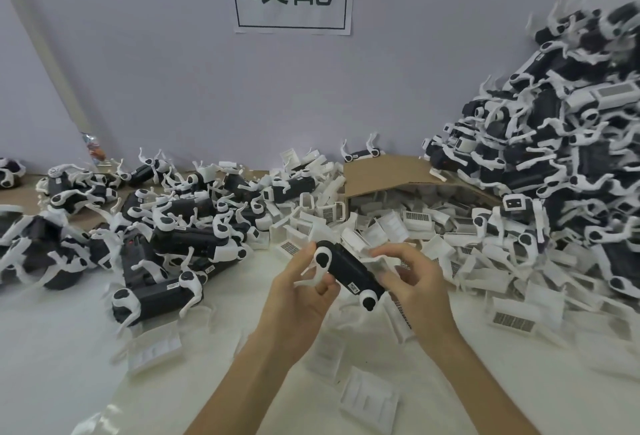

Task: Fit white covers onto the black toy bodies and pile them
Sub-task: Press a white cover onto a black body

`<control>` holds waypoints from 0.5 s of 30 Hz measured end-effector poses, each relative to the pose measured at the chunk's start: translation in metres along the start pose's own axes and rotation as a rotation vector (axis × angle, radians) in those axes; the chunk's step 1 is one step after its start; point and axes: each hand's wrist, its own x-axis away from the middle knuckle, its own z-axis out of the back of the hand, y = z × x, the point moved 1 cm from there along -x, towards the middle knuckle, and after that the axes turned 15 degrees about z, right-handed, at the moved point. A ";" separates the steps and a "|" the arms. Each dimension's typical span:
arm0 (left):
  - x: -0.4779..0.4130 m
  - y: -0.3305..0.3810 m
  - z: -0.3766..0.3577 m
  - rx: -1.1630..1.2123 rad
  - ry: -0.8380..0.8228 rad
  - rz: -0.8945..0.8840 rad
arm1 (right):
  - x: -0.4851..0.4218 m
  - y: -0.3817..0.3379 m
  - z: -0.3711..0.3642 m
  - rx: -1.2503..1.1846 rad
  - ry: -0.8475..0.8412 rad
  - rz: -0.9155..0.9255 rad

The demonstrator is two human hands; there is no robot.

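A black toy body (348,273) with white legs and round black-and-white joints is held above the white table, tilted down to the right. My left hand (304,291) grips its upper left end and a white leg. My right hand (412,279) holds the lower right end, its fingers curled round a white cover (379,266) pressed against the body's side. Loose white covers (388,227) lie in a heap just beyond my hands.
A tall pile of toys (561,144) rises at the right against the wall. Several black bodies (180,227) lie scattered at the left. A tipped cardboard box (384,171) spills covers at the back. More covers (370,400) lie near my forearms.
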 end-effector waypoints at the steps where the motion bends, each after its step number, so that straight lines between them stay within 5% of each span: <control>1: 0.000 0.001 0.000 0.005 -0.006 0.001 | 0.000 -0.002 0.000 -0.050 -0.018 -0.013; 12: 0.001 0.011 0.009 0.116 0.007 -0.045 | 0.000 -0.014 0.004 -0.232 -0.324 -0.087; 15: 0.002 0.012 0.009 0.115 0.021 -0.045 | 0.000 -0.010 0.003 -0.193 -0.294 -0.100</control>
